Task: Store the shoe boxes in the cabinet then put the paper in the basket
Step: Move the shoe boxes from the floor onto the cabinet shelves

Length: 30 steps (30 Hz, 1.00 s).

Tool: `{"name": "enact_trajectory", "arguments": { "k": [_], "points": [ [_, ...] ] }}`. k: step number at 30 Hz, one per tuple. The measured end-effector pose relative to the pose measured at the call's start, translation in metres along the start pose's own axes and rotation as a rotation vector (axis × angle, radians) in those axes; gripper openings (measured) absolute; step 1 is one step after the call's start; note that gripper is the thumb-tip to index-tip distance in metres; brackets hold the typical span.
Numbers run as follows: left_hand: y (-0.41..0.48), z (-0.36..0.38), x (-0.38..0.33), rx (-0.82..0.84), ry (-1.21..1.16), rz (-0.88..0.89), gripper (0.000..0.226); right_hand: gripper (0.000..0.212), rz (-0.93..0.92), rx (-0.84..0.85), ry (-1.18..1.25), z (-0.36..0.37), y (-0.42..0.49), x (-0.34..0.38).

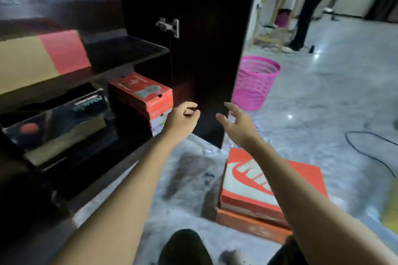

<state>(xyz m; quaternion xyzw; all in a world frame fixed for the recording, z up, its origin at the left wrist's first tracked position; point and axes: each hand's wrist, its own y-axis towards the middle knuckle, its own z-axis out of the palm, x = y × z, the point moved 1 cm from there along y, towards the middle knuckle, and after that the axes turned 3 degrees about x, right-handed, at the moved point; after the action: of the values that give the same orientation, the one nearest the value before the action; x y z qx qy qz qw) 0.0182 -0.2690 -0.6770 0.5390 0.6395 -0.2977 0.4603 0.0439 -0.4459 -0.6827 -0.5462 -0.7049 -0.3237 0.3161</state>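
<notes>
The dark cabinet (64,75) stands open on my left, its door (204,49) swung out ahead of me. A tan and red shoe box (43,58) lies on the upper shelf. On the lower shelf sit a black box (58,122) and a red box (142,97). An orange and white shoe box (258,187) lies on the floor at my right, on top of another orange box (252,225). My left hand (183,118) hangs loosely curled and empty beside the red box. My right hand (237,122) is spread and empty near the door's lower edge. No paper shows clearly.
A pink mesh basket (256,82) stands on the floor beyond the door. A black cable (370,146) runs over the grey floor at right. Far back, a person (310,6) stands by a wooden rack (275,13). My knee (185,247) is at the bottom.
</notes>
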Motion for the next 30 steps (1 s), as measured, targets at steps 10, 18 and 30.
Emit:
{"name": "enact_trajectory", "arguments": {
  "k": [10,18,30],
  "points": [
    [-0.061,0.158,0.055,0.314,-0.026,-0.175,0.044,0.056,0.340,-0.119,-0.116,-0.062,-0.105,-0.149],
    [-0.083,0.202,0.115,0.409,0.204,-0.392,0.076,0.068,0.664,-0.150,-0.254,-0.077,-0.138,-0.241],
    [-0.086,0.197,0.143,0.243,0.217,-0.426,0.061,0.074,0.801,-0.500,0.019,-0.076,-0.172,-0.281]
  ]
}}
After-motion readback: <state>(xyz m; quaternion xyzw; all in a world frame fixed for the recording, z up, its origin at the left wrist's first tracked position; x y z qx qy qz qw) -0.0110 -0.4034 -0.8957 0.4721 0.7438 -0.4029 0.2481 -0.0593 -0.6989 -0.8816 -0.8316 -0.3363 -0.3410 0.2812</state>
